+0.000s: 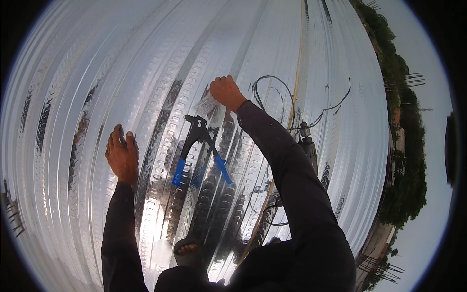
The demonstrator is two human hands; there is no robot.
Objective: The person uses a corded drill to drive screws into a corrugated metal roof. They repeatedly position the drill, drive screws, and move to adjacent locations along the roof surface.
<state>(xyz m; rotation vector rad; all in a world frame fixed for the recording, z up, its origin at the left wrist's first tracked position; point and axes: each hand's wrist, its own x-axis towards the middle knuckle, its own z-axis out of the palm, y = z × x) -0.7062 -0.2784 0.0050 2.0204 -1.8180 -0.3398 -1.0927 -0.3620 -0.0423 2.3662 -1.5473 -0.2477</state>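
My right hand (226,92) is closed at the upper middle, its fingers curled round a crumpled clear plastic bag (206,105) that spreads out below the fist. Just under the bag lies a hand rivet gun (197,128) with a black head and blue grips, its two handles spread apart. My left hand (122,156) rests on the shiny ribbed metal sheet (63,160) to the left of the rivet gun. Its fingers are stretched out and apart, and I see nothing in it.
A power drill (307,145) lies beyond my right forearm, partly covered by it. Its black cable (323,114) loops over the sheet. A long thin yellowish strip (298,63) runs lengthwise. My sandalled foot (187,250) stands on the metal. Trees (406,180) line the right edge.
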